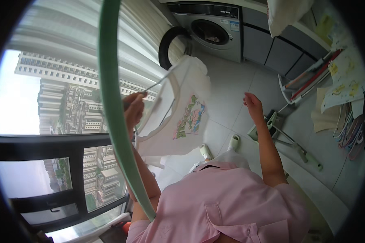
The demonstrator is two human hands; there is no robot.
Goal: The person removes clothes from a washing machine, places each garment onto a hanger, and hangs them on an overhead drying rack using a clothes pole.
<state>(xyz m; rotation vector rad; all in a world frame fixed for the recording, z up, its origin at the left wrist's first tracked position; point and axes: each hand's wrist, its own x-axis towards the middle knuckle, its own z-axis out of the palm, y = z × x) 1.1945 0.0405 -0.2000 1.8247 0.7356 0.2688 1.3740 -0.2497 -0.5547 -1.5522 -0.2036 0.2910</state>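
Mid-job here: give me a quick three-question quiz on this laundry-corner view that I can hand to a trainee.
1. True or false: the right hand grips the white garment.
2. What does the left hand hold? A) a mop B) the thin hanger carrying the garment C) the washing machine door
3. What curved thing crosses the view in front of the left arm?

Key
1. False: the right hand is free in the air, fingers loosely curled, apart from the garment.
2. B.
3. A green hoop-like band, running from the top edge down to the pink shirt.
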